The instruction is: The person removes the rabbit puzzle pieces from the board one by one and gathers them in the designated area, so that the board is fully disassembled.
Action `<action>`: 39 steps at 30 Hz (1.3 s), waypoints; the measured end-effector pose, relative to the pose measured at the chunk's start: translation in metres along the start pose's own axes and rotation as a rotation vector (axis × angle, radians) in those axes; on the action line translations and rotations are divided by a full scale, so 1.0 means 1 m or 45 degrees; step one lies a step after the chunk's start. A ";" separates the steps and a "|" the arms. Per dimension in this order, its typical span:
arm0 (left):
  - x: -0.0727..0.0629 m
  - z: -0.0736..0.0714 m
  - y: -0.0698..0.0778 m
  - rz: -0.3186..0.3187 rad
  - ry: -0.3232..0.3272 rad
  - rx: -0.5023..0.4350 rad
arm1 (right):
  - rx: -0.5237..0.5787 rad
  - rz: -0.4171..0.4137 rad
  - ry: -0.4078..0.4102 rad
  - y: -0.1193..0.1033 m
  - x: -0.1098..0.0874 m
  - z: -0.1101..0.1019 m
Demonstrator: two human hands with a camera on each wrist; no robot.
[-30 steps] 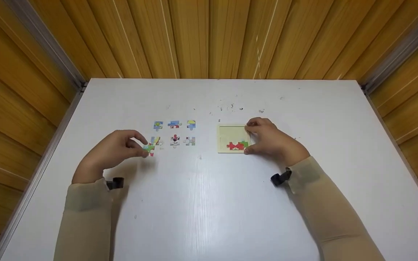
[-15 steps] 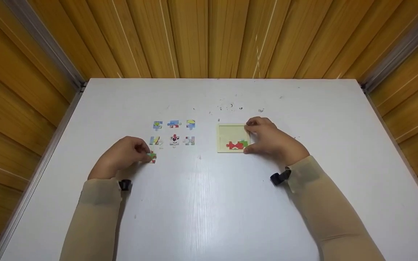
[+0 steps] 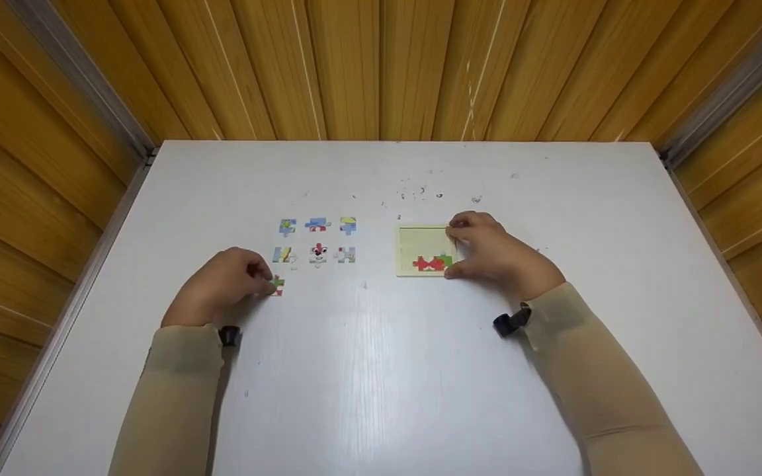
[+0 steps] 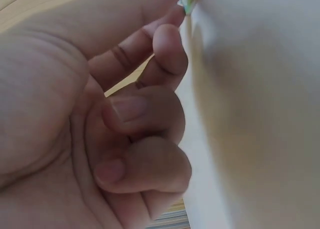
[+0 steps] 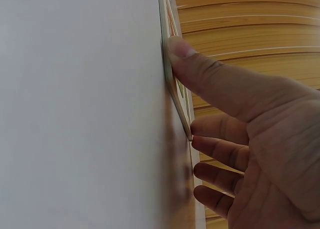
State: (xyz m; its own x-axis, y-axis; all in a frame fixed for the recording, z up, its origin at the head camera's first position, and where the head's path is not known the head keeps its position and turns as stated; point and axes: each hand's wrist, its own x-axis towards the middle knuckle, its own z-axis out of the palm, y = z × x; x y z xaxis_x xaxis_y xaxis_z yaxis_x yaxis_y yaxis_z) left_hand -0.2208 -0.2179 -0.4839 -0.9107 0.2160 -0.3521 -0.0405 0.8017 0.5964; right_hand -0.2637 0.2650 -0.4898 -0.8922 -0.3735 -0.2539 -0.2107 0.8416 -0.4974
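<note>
In the head view my left hand pinches a green and red jigsaw piece between thumb and fingertips, low over the table at the left. The left wrist view shows only a green sliver of this piece past the thumb; the other fingers curl toward the palm. My right hand grips the right side of a pale square puzzle tray, thumb at the near corner and fingers at the far one. Red and green joined pieces lie along the tray's near edge, partly covered by the thumb.
Several loose jigsaw pieces lie in two rows left of the tray, among them a piece with a face and a yellow and blue piece. The white table has small dark marks beyond the tray. Wood-patterned panels stand behind.
My left hand has moved slightly right and nearer with the green and red piece, away from the rows, then stayed there. The right hand and tray have not visibly moved.
</note>
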 end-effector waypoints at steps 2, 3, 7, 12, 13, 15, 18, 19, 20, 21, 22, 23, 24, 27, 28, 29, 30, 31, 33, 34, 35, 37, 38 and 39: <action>-0.001 0.000 0.002 -0.015 0.006 0.006 | 0.003 0.003 0.001 0.000 -0.001 0.000; -0.001 0.000 0.003 -0.024 0.009 0.011 | 0.008 0.007 0.002 0.001 -0.002 0.000; -0.002 -0.001 0.009 -0.052 0.015 0.026 | 0.020 0.026 0.003 0.000 -0.002 0.001; -0.010 -0.005 0.027 -0.032 0.025 0.047 | 0.044 0.039 -0.007 -0.003 -0.001 0.003; -0.012 -0.006 0.032 -0.017 0.032 0.051 | 0.050 0.038 -0.010 -0.003 0.000 0.004; -0.017 -0.008 0.045 0.023 0.044 0.056 | 0.058 0.042 -0.013 -0.004 0.000 0.005; -0.023 -0.008 0.071 0.101 0.052 0.049 | 0.059 0.044 -0.015 -0.004 0.000 0.006; -0.025 -0.008 0.080 0.133 0.061 0.049 | 0.056 0.046 -0.013 -0.003 0.000 0.006; -0.027 -0.008 0.091 0.163 0.067 0.045 | 0.056 0.046 -0.012 -0.003 0.000 0.006; -0.029 -0.008 0.101 0.197 0.077 0.043 | 0.055 0.044 -0.011 -0.002 0.001 0.006; -0.030 -0.008 0.111 0.230 0.090 0.038 | 0.050 0.037 -0.009 -0.001 0.001 0.005; -0.031 -0.008 0.121 0.270 0.109 0.041 | 0.043 0.025 -0.005 0.000 0.002 0.005; -0.032 -0.008 0.132 0.311 0.131 0.049 | 0.036 0.013 -0.001 0.001 0.002 0.005; -0.032 -0.004 0.159 0.422 0.182 0.058 | 0.011 -0.009 0.004 0.003 0.004 0.005; -0.031 -0.002 0.166 0.460 0.192 0.053 | 0.006 -0.013 0.005 0.004 0.004 0.005; -0.030 0.001 0.173 0.495 0.198 0.048 | 0.002 -0.015 0.006 0.005 0.005 0.006; -0.028 0.004 0.180 0.525 0.199 0.039 | 0.003 -0.008 0.004 0.005 0.005 0.006; -0.025 0.006 0.185 0.550 0.200 0.030 | 0.006 -0.001 0.003 0.005 0.006 0.006; -0.020 0.012 0.195 0.593 0.194 0.006 | 0.009 -0.007 0.005 0.005 0.007 0.007; -0.017 0.016 0.199 0.609 0.189 -0.007 | 0.012 -0.004 0.007 0.005 0.008 0.007; -0.014 0.019 0.203 0.619 0.183 -0.020 | 0.010 -0.006 0.008 0.004 0.008 0.007; -0.007 0.027 0.208 0.620 0.164 -0.050 | 0.013 -0.002 0.009 0.003 0.009 0.008; -0.002 0.031 0.211 0.619 0.154 -0.066 | 0.012 -0.001 0.007 0.002 0.009 0.008; 0.003 0.036 0.213 0.610 0.144 -0.083 | 0.014 0.005 0.004 0.001 0.009 0.008</action>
State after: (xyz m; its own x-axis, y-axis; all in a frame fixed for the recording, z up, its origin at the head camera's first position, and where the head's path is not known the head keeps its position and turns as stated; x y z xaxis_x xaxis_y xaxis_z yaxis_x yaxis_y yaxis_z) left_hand -0.2171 -0.0271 -0.3838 -0.8717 0.4873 0.0509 0.3715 0.5896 0.7172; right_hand -0.2687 0.2593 -0.4996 -0.8943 -0.3690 -0.2532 -0.2028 0.8385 -0.5057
